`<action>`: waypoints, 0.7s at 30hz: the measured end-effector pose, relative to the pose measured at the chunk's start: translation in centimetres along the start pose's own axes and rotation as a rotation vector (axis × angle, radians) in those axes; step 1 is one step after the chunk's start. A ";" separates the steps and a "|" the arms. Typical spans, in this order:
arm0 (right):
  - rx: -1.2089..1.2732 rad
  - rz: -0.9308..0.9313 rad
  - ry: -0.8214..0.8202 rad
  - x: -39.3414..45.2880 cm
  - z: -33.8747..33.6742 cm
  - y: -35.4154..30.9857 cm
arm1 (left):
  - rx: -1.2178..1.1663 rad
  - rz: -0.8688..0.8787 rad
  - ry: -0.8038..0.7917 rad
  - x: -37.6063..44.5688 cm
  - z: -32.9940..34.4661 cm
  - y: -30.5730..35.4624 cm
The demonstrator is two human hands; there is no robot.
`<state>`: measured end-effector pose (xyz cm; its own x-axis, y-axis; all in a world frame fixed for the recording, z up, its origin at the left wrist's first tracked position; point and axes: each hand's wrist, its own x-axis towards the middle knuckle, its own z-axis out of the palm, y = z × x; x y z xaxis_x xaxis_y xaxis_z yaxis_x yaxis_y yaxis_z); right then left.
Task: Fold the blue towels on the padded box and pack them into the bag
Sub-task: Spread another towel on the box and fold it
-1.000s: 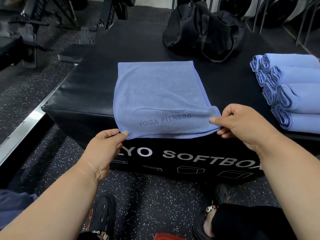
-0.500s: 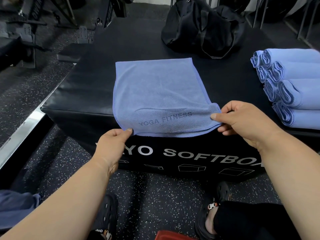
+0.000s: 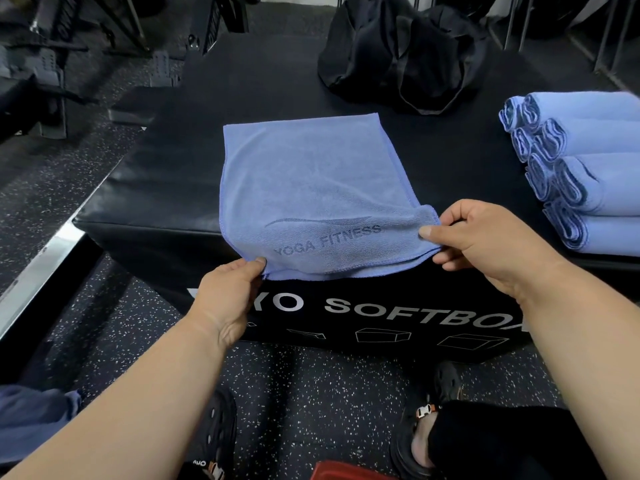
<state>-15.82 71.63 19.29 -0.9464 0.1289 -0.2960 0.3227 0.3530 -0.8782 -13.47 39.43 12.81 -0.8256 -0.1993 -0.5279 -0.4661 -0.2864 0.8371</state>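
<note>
Pinching the two near corners of a blue towel (image 3: 311, 188), both hands hold it at the front edge of the padded box (image 3: 166, 161). Left hand (image 3: 227, 294): thumb on top of the near-left corner, fingers hidden beneath the cloth, corner clamped between them. Right hand (image 3: 485, 244): thumb laid across the near-right corner, curled fingers below, corner gripped and raised slightly off the surface. Hands well apart, one at each end of the near hem.

Towel spread flat over the middle of the box top, far edge lying toward the bag (image 3: 401, 53), near hem hanging just past the front edge. Dark lettering "YOGA FITNESS" under a curved line, printed close to the near hem. Second layer of cloth visible under the right corner.

Black bag slumped at the far side of the box top, well apart from the towel; whether open or closed cannot be told. Stack of rolled towels (image 3: 581, 168) of the same blue at the right side of the box top, rolled ends facing left, near the right hand but not touching it.

Front face of the box printed in white with "SOFTBOX" and outline drawings of boxes. Speckled dark floor (image 3: 329, 403) below, with two feet in black sandals (image 3: 426, 417) beside the box. Dark gym equipment (image 3: 45, 64) at the upper left.
</note>
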 end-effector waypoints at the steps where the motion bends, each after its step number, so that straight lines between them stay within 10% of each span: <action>1: 0.002 0.002 -0.001 0.0 0.0 0.0 | 0.000 -0.014 0.003 -0.2 -0.1 0.2; 21: 0.115 -0.113 -0.083 -2.5 -0.2 0.0 | 0.092 0.227 0.034 -4.8 -3.0 2.0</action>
<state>-13.42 71.43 20.11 -0.9756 0.0164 -0.2190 0.2160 0.2522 -0.9433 -9.44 36.99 16.56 -0.9020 -0.2804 -0.3284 -0.2985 -0.1445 0.9434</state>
